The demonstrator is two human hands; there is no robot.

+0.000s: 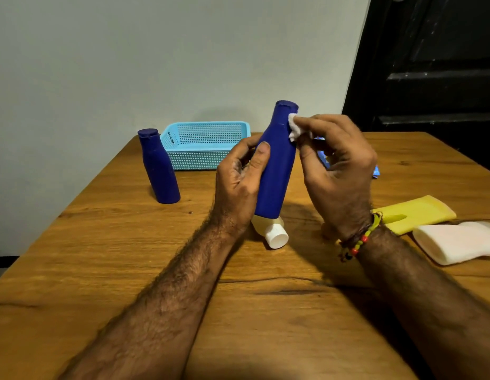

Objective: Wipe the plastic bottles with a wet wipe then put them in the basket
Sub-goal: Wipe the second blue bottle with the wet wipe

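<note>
My left hand (238, 182) grips a tall dark blue plastic bottle (278, 165) by its middle, holding it upright above the table. My right hand (337, 165) pinches a small white wet wipe (294, 127) and presses it against the bottle's upper right side, just below the cap. A second dark blue bottle (159, 168) stands on the table at the left. The light blue mesh basket (205, 148) sits against the wall behind both, and what I see of its inside holds nothing. A pale yellow bottle with a white cap (274, 231) lies under the held bottle.
A yellow bottle (414, 213) and a white bottle (457, 242) lie on the wooden table (128, 256) at the right. A blue packet (324, 157) is mostly hidden behind my right hand. A dark door stands at the far right.
</note>
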